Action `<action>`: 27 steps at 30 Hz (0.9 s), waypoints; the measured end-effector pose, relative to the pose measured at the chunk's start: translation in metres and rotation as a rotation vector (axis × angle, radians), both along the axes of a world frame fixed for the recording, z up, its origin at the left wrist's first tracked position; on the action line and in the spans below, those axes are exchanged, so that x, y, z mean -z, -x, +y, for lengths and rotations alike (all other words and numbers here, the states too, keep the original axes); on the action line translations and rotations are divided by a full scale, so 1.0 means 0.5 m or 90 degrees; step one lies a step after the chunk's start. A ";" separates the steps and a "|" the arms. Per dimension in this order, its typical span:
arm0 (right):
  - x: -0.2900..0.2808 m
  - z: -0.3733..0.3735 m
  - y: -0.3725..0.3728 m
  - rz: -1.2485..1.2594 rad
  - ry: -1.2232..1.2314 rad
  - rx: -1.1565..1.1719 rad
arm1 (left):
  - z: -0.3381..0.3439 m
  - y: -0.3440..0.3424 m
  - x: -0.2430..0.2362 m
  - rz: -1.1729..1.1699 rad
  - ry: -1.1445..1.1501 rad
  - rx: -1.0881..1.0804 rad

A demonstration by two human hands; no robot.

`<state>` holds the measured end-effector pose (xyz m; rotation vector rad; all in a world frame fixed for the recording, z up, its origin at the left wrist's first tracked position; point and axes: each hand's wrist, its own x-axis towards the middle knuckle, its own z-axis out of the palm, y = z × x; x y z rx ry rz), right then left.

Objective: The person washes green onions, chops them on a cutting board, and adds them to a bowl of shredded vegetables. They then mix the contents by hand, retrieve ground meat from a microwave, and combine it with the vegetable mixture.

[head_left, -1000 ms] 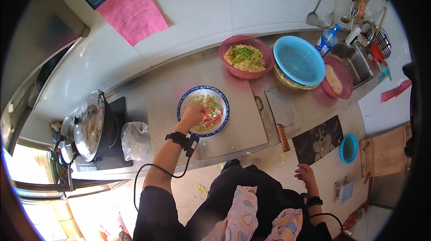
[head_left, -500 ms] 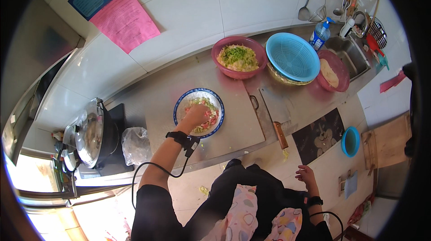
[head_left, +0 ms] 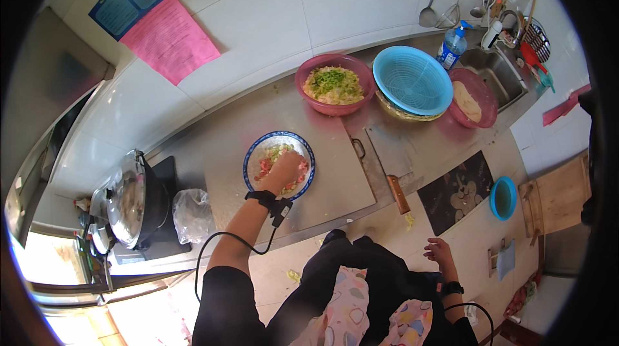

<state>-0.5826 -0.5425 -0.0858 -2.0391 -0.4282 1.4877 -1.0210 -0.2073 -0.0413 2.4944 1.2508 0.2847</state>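
Observation:
My left hand (head_left: 284, 171) is down in a white bowl (head_left: 246, 167) with a blue patterned rim, on the steel counter board. Its fingers curl into a mix of chopped pink meat and pale green bits (head_left: 265, 167); the fingertips are hidden in it. A black strap with a cable circles that wrist. Away from the counter, on the right, my right hand (head_left: 440, 250) hangs beside my body, fingers loosely apart and holding nothing. A maroon basin (head_left: 334, 109) of shredded filling topped with chopped greens (head_left: 333, 80) stands behind the bowl.
A cleaver (head_left: 398, 192) lies right of the board, its wooden handle toward me. Beyond stand a blue strainer basket (head_left: 412, 82), a basin of dough (head_left: 467, 102), a soap bottle (head_left: 451, 49) and the sink (head_left: 501, 75). Left are a lidded pot (head_left: 132, 201) and a plastic bag (head_left: 193, 216).
My left hand has shifted within the bowl and looks more curled, lying over the mix. The whole view has turned slightly. My right hand has hardly moved.

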 end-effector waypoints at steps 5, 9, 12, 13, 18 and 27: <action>-0.003 -0.004 -0.005 -0.003 0.003 0.001 | 0.003 0.001 0.026 0.165 0.103 -0.022; -0.003 -0.005 -0.012 -0.013 0.022 0.012 | 0.020 0.088 -0.024 0.102 0.123 -0.071; 0.004 0.000 -0.009 -0.011 0.035 0.001 | 0.003 0.127 -0.038 0.083 0.109 -0.068; 0.007 0.003 -0.007 -0.011 0.038 -0.005 | -0.005 0.126 -0.033 0.090 0.095 -0.087; 0.011 0.027 -0.006 0.005 0.019 -0.020 | -0.024 0.099 -0.005 0.101 0.094 -0.100; -0.005 0.046 -0.014 -0.011 0.033 -0.025 | -0.021 0.080 -0.058 0.249 0.171 -0.289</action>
